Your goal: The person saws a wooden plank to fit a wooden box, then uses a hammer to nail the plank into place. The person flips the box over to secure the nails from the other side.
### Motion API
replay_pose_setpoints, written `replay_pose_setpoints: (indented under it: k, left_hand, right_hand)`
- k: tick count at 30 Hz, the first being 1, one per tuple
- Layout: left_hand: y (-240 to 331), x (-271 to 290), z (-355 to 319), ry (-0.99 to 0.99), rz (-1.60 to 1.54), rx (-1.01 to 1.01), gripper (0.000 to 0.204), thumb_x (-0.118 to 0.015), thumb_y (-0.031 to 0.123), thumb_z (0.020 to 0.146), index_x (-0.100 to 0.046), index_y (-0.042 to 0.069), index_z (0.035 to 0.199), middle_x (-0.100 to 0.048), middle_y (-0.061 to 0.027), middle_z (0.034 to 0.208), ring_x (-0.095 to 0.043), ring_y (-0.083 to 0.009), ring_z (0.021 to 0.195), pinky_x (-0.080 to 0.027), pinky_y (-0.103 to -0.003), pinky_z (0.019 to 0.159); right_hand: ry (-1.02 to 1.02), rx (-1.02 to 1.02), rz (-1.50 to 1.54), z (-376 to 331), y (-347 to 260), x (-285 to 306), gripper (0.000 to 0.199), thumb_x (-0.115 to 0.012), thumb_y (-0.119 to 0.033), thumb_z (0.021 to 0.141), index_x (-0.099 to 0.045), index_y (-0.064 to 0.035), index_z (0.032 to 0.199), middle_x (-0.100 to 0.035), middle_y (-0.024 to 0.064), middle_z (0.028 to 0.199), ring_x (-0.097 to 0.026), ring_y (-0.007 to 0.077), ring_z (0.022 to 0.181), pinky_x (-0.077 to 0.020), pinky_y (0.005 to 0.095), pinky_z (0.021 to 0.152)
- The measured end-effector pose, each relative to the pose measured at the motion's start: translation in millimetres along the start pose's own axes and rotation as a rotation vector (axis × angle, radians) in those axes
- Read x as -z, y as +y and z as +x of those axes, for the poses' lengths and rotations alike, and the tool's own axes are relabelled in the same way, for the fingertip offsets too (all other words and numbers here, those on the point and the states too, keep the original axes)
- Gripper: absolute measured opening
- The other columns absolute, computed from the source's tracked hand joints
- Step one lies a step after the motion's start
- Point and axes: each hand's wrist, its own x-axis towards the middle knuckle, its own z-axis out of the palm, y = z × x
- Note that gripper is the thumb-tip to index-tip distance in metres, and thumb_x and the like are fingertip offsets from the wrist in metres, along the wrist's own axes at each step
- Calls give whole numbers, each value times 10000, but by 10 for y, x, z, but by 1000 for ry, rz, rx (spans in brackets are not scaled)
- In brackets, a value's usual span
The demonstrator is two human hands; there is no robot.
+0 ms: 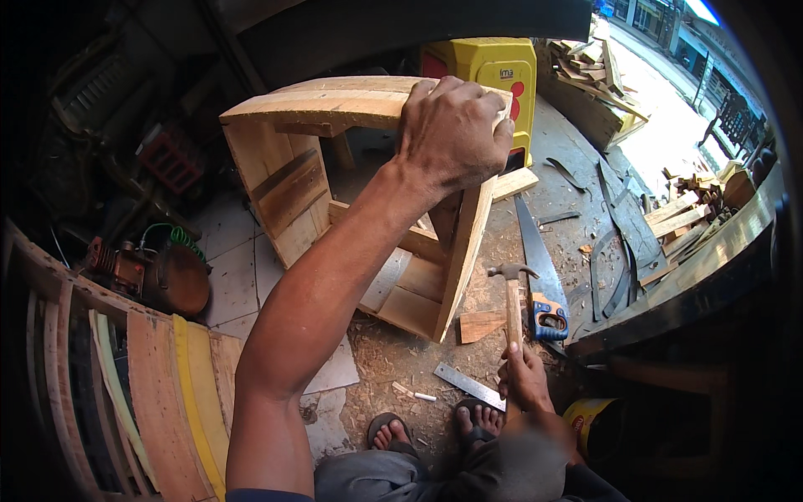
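A wooden crate frame made of slats lies on its side on the floor before me. My left hand grips its top board near the right corner. Low at the right, my right hand holds a claw hammer by its wooden handle, head up and just right of the crate's side board. Both of my feet in sandals show below.
A handsaw with a blue handle lies right of the hammer. A metal ruler, a small white stick and a wood offcut lie on the sawdust. A yellow plastic stool stands behind the crate. Stacked boards lean at left; scrap wood lies at right.
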Motion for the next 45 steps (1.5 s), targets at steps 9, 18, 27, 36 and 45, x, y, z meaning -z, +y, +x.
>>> replay_pose_setpoints:
  k: [9,18,27,36,45]
  left_hand:
    - [-230,62,-336,4,108,-345,738,-759,603,827,-553,297,1467,-594,-64,1370,-563,-239,1249,-223,-549,1207]
    - [-292,332,-328,-406,626,-952,667,-772,425,808,-494,410,1415,-223,72,1683,-62,-235,1595,-40,-622,1315]
    - [-392,245,-214,-276,659,-1181,319,-718,245,909,-542,236,1175,-531,18,1170,-492,-153,1290,-346,-601,1189]
    - [-386,190,-192,-174,616,-1183,99,-656,327,974,-602,286,1046,-495,52,1030,-505,-95,1212,-360,-649,1122]
    - [-412,245,-219,-214,592,-1170,88,-656,286,947,-614,286,1024,-506,54,1022,-509,-86,1219,-371,-643,1096]
  right_hand:
    - [210,549,654,-136,-596,-82,231,-599,-277,1038,-475,-101,1124,-473,26,711,-480,109,468,-454,290,411]
    - [7,109,397,-95,-110,-407,302,-647,-285,1008,-448,-78,1099,-436,-5,664,-454,100,461,-431,285,406]
    - [159,552,952,-61,-428,-437,440,-414,-520,1099,-448,-81,1092,-462,42,644,-455,131,435,-449,317,418]
    - [22,472,680,-109,-217,-610,398,-532,-475,1073,-438,-93,1011,-463,13,636,-449,89,471,-410,270,417]
    - [11,497,621,-127,-190,-478,450,-469,-539,1079,-473,-90,1043,-463,8,651,-477,102,474,-434,268,422]
